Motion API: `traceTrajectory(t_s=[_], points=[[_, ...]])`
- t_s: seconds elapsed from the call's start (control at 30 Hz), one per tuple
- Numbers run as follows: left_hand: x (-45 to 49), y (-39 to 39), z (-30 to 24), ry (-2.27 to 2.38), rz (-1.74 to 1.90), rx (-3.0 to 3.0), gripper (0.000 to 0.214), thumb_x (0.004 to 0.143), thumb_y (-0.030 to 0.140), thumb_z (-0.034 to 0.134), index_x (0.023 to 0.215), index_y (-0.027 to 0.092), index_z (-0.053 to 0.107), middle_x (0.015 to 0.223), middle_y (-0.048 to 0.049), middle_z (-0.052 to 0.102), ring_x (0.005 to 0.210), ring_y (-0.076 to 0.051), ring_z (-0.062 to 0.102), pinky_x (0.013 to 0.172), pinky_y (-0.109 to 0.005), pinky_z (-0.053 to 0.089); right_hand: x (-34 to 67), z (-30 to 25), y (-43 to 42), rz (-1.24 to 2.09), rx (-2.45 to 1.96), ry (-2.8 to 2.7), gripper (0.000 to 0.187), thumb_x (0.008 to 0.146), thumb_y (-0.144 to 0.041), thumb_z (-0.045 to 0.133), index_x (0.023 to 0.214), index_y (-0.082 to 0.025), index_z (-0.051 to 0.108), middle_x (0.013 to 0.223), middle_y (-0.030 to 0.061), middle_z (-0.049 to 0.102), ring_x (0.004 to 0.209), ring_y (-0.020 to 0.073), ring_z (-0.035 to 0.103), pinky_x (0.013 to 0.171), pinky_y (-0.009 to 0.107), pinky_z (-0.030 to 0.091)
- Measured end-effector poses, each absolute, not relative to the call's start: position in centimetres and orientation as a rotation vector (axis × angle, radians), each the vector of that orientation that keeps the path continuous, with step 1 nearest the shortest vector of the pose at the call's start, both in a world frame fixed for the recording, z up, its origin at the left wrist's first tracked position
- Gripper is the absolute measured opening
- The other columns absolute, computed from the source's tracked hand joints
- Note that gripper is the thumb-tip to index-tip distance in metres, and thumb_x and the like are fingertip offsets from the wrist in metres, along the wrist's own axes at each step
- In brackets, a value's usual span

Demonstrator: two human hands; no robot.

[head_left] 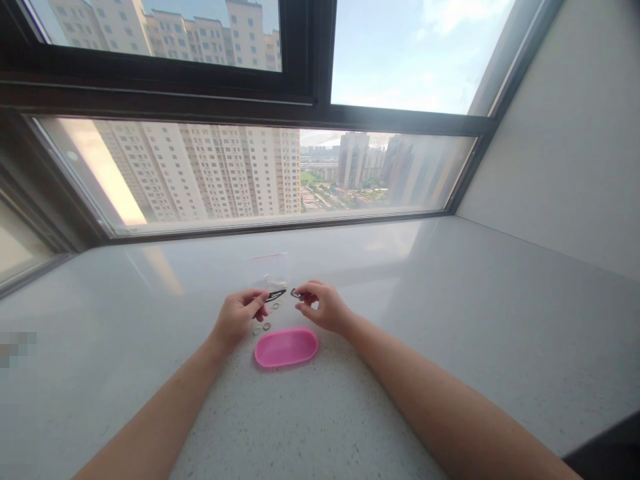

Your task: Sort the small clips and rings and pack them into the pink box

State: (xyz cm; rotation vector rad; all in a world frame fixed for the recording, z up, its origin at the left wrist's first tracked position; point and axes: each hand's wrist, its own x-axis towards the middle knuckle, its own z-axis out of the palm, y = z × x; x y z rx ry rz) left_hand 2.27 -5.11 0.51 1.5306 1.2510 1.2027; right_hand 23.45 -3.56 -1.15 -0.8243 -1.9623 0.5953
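Beyond the pink, oval, shallow tray [286, 349], a slim black hair clip [277, 295]

In the head view, past the tray's left end, the left hand [238, 316] clamps the clip between thumb and fingers; past the tray's right end, the right hand [327, 308] pinches a small dark piece [295, 293]. The clip seems light, stiff, smooth; best gripped at its broader end.

"Any lettering, label or number you can read from there?"
"None that I can read, neither on what I'm holding nor on anything around it."
"No brand or sign either?"
"No, I can't make out a single one."
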Motion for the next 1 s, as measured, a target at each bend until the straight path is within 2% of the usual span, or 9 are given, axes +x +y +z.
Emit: traceTrajectory(t_s=[0.07,0.2,0.33,0.47,0.53,0.7,0.77,0.87,1.0], points=[[2.3,-5.2,0.6,1.232,1.235,1.483,0.031,0.072,0.042,0.062,0.077,0.012,0.068,0.053,-0.0005,0.061,0.048,-0.012,0.053,0.050,-0.024,0.044,23.4,-1.2,-3.6,0.615,-0.795,-1.959,0.021,0.075,-0.014,0.058,0.094,-0.014,0.064,0.081,0.0039,0.056,0.065,0.0096,0.052,0.063,0.022,0.045],[2.5,-5.5,0.9,1.250,1.248,1.465,0.030,0.072,0.042,0.063,0.077,0.012,0.067,0.060,-0.0040,0.068,0.053,-0.014,0.058,0.053,-0.025,0.044,23.3,-1.0,-3.5,0.587,-0.829,-1.924,0.012,0.079,-0.019,0.057,0.084,-0.017,0.068,0.082,0.0047,0.055,0.069,0.0111,0.052,0.062,0.023,0.044],[2.7,-5.6,1.0,1.251,1.220,1.414,0.032,0.073,0.043,0.061,0.084,0.013,0.059,0.066,-0.0075,0.072,0.054,-0.018,0.063,0.051,-0.027,0.044,23.3,-0.9,-3.4,0.604,-0.897,-1.841,0.011,0.081,-0.022,0.053,0.082,-0.016,0.062,0.085,0.0049,0.056,0.074,0.0121,0.054,0.060,0.022,0.045],[2.8,-5.6,1.1,1.218,1.213,1.351,0.029,0.073,0.040,0.062,0.087,0.016,0.050,0.070,-0.0079,0.073,0.057,-0.019,0.066,0.051,-0.026,0.043,23.2,-1.6,-3.0,0.873,-0.954,-1.717,0.013,0.087,-0.028,0.042,0.085,-0.017,0.049,0.067,-0.0010,0.054,0.052,0.0084,0.053,0.044,0.018,0.041],[2.7,-5.7,1.1,1.198,1.202,1.326,0.027,0.074,0.038,0.061,0.086,0.017,0.049,0.074,-0.0079,0.074,0.061,-0.019,0.067,0.052,-0.025,0.042,22.9,-2.0,-2.7,1.046,-0.903,-1.633,0.014,0.087,-0.031,0.040,0.085,-0.018,0.044,0.068,-0.0018,0.054,0.046,0.0076,0.053,0.037,0.017,0.039],[2.6,-5.8,1.3,1.163,1.176,1.288,0.028,0.072,0.041,0.063,0.082,0.017,0.052,0.077,-0.0073,0.073,0.067,-0.020,0.067,0.055,-0.026,0.042,22.2,-2.2,-2.5,1.324,-0.795,-1.517,0.021,0.080,-0.034,0.048,0.091,-0.018,0.042,0.062,-0.0048,0.051,0.041,0.0077,0.051,0.036,0.020,0.045],[2.7,-5.8,1.2,1.154,1.152,1.326,0.029,0.070,0.042,0.065,0.079,0.015,0.058,0.076,-0.0070,0.071,0.068,-0.019,0.065,0.055,-0.025,0.042,22.0,-2.1,-2.8,1.378,-0.776,-1.504,0.027,0.075,-0.029,0.055,0.097,-0.017,0.044,0.064,-0.0047,0.051,0.045,0.0084,0.052,0.040,0.022,0.048],[2.6,-5.5,0.9,1.178,1.168,1.385,0.031,0.066,0.042,0.068,0.076,0.013,0.065,0.062,-0.0025,0.064,0.055,-0.013,0.056,0.050,-0.023,0.037,22.0,-2.1,-3.0,1.397,-0.764,-1.531,0.033,0.068,-0.021,0.059,0.099,-0.018,0.046,0.067,-0.0041,0.052,0.051,0.0086,0.054,0.044,0.021,0.049],[2.3,-5.1,0.3,1.206,1.226,1.334,0.032,0.062,0.041,0.072,0.076,0.012,0.066,0.056,0.0022,0.056,0.046,-0.007,0.042,0.044,-0.020,0.030,22.3,-2.2,-2.8,1.275,-0.810,-1.555,0.022,0.068,-0.020,0.058,0.088,-0.016,0.050,0.065,-0.0038,0.050,0.048,0.0075,0.051,0.041,0.018,0.044]])
